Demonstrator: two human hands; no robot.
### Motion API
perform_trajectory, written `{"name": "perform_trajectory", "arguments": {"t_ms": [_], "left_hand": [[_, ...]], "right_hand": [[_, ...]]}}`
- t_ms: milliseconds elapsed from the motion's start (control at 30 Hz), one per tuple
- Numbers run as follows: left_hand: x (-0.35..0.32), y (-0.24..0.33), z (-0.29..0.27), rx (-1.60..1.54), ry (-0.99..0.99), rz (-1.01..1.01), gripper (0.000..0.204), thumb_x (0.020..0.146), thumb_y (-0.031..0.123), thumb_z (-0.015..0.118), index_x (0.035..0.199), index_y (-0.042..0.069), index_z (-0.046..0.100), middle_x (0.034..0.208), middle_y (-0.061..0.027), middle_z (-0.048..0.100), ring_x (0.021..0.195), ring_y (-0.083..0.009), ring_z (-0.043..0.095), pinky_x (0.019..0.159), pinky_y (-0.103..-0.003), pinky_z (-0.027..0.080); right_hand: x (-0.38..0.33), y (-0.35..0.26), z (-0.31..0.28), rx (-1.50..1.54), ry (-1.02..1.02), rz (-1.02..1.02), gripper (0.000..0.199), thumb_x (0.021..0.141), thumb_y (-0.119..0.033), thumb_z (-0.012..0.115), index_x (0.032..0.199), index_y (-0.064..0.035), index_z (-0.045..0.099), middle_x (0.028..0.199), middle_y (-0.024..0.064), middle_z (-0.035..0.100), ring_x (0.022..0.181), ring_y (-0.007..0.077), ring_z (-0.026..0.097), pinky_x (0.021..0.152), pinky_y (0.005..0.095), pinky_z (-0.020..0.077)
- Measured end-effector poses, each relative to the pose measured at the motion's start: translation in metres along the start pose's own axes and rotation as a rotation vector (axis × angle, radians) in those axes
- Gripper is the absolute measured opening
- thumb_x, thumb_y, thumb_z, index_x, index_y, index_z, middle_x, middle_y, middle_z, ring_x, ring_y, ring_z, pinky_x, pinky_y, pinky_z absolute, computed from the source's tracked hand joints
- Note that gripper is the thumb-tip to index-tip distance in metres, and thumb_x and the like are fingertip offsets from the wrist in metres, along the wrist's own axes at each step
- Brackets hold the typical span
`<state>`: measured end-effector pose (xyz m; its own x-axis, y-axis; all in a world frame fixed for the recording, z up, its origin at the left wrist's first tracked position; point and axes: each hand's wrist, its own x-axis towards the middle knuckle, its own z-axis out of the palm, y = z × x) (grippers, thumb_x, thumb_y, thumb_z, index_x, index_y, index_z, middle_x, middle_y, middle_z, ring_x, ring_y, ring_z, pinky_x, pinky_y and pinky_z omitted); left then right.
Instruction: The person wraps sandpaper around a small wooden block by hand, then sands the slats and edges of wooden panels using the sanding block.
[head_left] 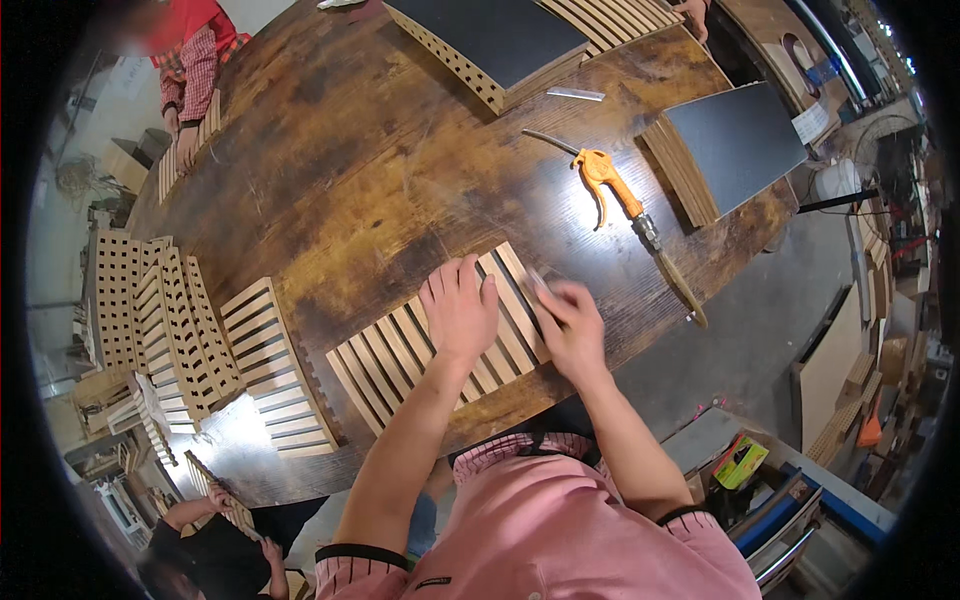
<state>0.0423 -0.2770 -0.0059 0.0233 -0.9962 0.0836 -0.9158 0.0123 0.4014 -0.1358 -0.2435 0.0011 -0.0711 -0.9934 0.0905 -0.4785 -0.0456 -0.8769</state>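
Observation:
A slatted wooden panel (375, 352), pale strips with dark gaps, lies on the brown table in front of me. My left hand (460, 315) rests flat on it, fingers stretched forward over the slats. At the panel's right end is my right hand (575, 335), its fingers closed and slightly blurred. Something thin and greyish shows at those fingertips, too small to name. Beyond that hand lies an orange air blow gun (610, 182) with a metal nozzle and a hose fitting.
A thin metal strip (575, 94) lies near a large black-topped wooden stack (490, 45); a smaller black-topped stack (735, 145) sits at the right edge. More slatted panels (275, 365) and perforated ones (120, 300) are at left. Other people work at the far left, top right and lower left.

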Motion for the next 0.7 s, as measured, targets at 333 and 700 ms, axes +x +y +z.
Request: {"name": "perform_trajectory", "arguments": {"t_ms": [333, 700], "left_hand": [[0.003, 0.007, -0.001, -0.009, -0.012, 0.030, 0.042, 0.103, 0.028, 0.058, 0.139, 0.005, 0.056, 0.130, -0.0161, 0.056, 0.126, -0.0352, 0.049, 0.111, -0.050, 0.033], [0.001, 0.003, 0.004, 0.016, 0.020, 0.021, 0.042, 0.102, 0.027, 0.060, 0.137, 0.004, 0.056, 0.129, -0.0158, 0.056, 0.126, -0.0352, 0.049, 0.112, -0.049, 0.033]], "right_hand": [[0.081, -0.006, 0.038, -0.023, 0.008, -0.038, 0.026, 0.094, -0.007, 0.071, 0.119, -0.0100, 0.077, 0.115, 0.0148, 0.068, 0.106, 0.0325, 0.068, 0.093, 0.0378, 0.0543], [0.022, -0.006, 0.010, -0.030, 0.034, 0.011, 0.026, 0.094, -0.007, 0.072, 0.120, -0.0097, 0.078, 0.115, 0.0132, 0.067, 0.103, 0.0294, 0.069, 0.093, 0.0365, 0.0547]]}}
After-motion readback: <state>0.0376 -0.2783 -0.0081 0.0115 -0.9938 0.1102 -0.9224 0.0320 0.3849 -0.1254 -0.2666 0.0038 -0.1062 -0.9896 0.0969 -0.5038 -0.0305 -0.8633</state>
